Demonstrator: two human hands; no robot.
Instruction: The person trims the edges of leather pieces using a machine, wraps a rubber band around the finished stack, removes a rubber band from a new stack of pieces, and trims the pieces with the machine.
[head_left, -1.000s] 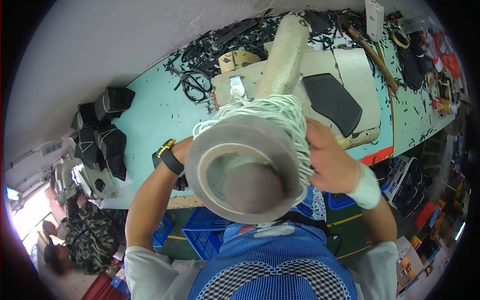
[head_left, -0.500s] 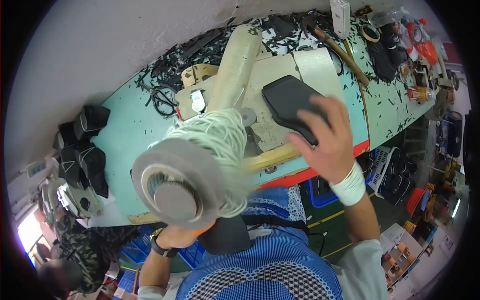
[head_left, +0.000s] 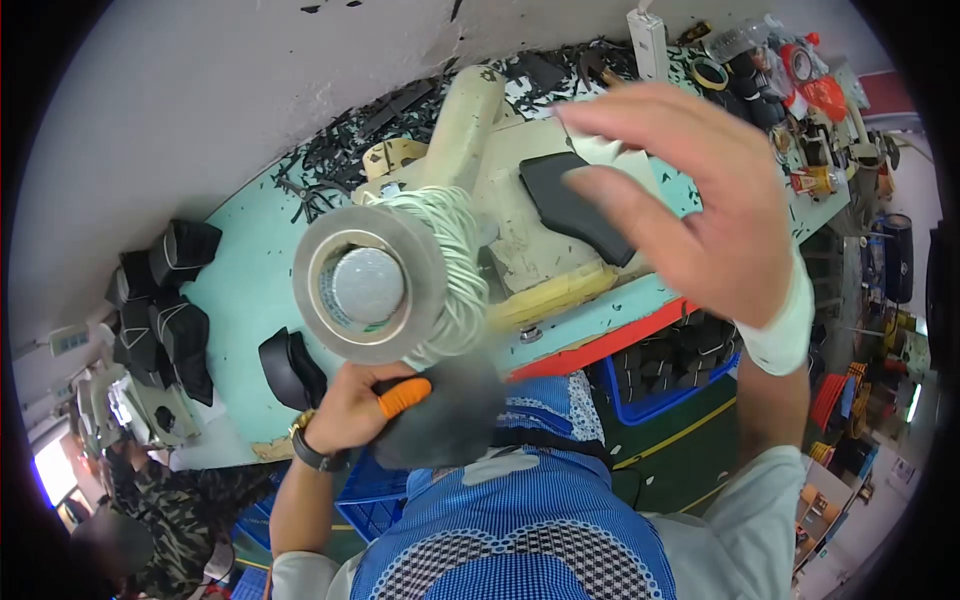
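My left hand (head_left: 350,415), with an orange cover on its thumb, grips a blurred black padded piece (head_left: 445,415) in front of the apron. Just above it, white elastic loops (head_left: 445,260) hang around a cream cylindrical arm (head_left: 465,120), whose near end carries a roll of clear tape (head_left: 315,275). My right hand (head_left: 700,190) is raised over the right part of the bench, thumb and fingers apart, with nothing visible between them. White bands (head_left: 785,325) circle its wrist. Partly behind those fingers, a black shaped piece (head_left: 565,205) lies on the cream board.
A curved black piece (head_left: 290,370) sits at the bench's left edge, with several banded black pieces (head_left: 175,335) farther left. Black scraps (head_left: 400,125) and scissors (head_left: 312,195) lie along the wall. Below the red edge is a blue crate (head_left: 625,400). Another person (head_left: 165,520) is at lower left.
My right hand has risen away from the black piece on the board, toward the camera. My left hand has moved up slightly with its black piece, and the view has shifted.
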